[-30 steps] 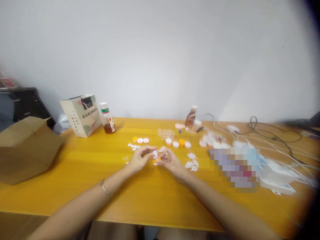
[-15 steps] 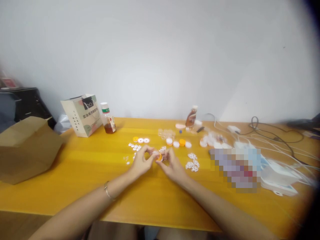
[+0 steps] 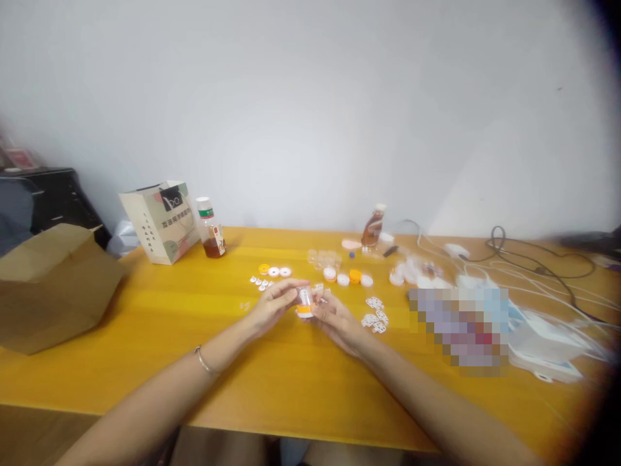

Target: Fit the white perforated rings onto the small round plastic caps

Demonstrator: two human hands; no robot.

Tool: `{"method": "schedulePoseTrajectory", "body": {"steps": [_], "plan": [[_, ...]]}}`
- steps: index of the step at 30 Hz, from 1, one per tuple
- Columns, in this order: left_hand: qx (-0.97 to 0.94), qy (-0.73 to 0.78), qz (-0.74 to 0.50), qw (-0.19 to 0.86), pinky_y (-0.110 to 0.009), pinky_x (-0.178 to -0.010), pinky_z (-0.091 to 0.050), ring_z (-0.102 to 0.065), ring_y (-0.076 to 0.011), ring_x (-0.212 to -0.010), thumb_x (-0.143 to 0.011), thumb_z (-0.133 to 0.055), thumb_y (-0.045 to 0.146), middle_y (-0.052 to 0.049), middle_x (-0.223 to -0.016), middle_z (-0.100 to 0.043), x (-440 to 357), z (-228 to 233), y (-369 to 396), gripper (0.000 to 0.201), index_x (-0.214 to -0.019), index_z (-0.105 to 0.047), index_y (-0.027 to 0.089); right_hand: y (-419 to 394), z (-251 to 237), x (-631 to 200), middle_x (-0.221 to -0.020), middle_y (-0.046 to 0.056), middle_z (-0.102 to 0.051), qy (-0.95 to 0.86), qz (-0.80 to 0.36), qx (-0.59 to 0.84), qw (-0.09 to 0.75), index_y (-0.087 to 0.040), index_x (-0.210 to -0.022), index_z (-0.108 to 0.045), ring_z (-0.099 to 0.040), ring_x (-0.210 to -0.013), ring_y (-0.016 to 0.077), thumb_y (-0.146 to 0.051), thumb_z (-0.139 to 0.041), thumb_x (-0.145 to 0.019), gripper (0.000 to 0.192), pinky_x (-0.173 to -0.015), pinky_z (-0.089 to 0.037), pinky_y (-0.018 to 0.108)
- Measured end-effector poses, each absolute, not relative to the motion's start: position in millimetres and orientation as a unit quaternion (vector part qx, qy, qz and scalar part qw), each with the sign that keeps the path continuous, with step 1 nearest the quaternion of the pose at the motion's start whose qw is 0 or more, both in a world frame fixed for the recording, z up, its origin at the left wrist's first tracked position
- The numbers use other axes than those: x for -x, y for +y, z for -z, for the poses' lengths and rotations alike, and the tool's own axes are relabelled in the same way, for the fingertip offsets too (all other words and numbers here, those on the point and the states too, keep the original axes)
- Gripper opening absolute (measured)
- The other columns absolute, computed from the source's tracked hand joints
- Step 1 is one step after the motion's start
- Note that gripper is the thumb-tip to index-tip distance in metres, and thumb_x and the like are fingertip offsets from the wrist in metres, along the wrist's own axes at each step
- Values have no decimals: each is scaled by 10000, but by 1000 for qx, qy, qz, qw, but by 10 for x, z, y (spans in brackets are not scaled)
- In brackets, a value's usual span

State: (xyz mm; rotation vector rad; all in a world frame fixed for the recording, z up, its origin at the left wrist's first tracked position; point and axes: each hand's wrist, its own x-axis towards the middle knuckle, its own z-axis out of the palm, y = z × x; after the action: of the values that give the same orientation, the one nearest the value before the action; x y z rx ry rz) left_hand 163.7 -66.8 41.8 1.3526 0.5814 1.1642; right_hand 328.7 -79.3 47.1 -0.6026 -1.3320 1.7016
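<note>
Both my hands meet above the middle of the yellow table (image 3: 160,323). Between them stands a small clear vial with an orange cap (image 3: 305,303), cap downward. My left hand (image 3: 273,304) pinches the vial from the left, and my right hand (image 3: 330,313) grips it from the right. Small white stickers (image 3: 373,320) lie just right of my right hand, and more white bits (image 3: 260,282) lie behind my left hand. A row of orange and white caps (image 3: 347,277) sits beyond the hands.
A brown paper bag (image 3: 53,285) lies at the left edge. A printed gift bag (image 3: 160,221) and a bottle of brown liquid (image 3: 209,230) stand at the back left. Another brown bottle (image 3: 372,226) stands at the back. White cables (image 3: 533,285) and packets crowd the right.
The vial has turned upright between my fingers, orange cap at the bottom; half a second ago it lay lower with the cap facing me. Both hands stay in the same spot.
</note>
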Motion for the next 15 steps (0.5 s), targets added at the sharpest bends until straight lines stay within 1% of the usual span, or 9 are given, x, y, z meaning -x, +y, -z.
{"method": "schedulePoseTrajectory", "body": {"steps": [3, 7, 12, 15], "plan": [[-575, 244, -506, 595, -327, -816, -431, -578, -204, -903, -714, -624, 364, -97, -973, -618, -1631, -421, -654, 360, -1006, -573, 159, -780, -470, -3304, -865, 12, -587, -526, -703, 234, 419, -221, -813, -451, -594, -809, 163, -398, -694, -615, 360, -785, -458, 338], [-581, 259, -533, 558, -324, -799, -439, -585, -183, -865, -714, -633, 318, -78, -934, -624, -1612, -387, -624, 273, -930, -574, 161, -787, -449, -3290, -831, -1, -596, -521, -706, 221, 425, -225, -786, -407, -608, -804, 166, -401, -681, -635, 358, -814, -448, 363], [-615, 275, -550, 494, -303, -736, -457, -590, -177, -816, -706, -640, 300, -77, -883, -622, -1610, -412, -666, 232, -861, -560, 148, -810, -444, -3246, -685, -67, -513, -552, -657, 211, 468, -241, -730, -325, -584, -774, 132, -321, -696, -639, 390, -766, -454, 316], [-631, 281, -569, 447, -289, -741, -449, -577, -171, -828, -718, -627, 291, -65, -849, -606, -1650, -425, -717, 189, -807, -542, 148, -810, -421, -3229, -724, -63, -514, -573, -624, 224, 482, -243, -717, -296, -572, -788, 127, -317, -692, -640, 409, -784, -443, 316]]}}
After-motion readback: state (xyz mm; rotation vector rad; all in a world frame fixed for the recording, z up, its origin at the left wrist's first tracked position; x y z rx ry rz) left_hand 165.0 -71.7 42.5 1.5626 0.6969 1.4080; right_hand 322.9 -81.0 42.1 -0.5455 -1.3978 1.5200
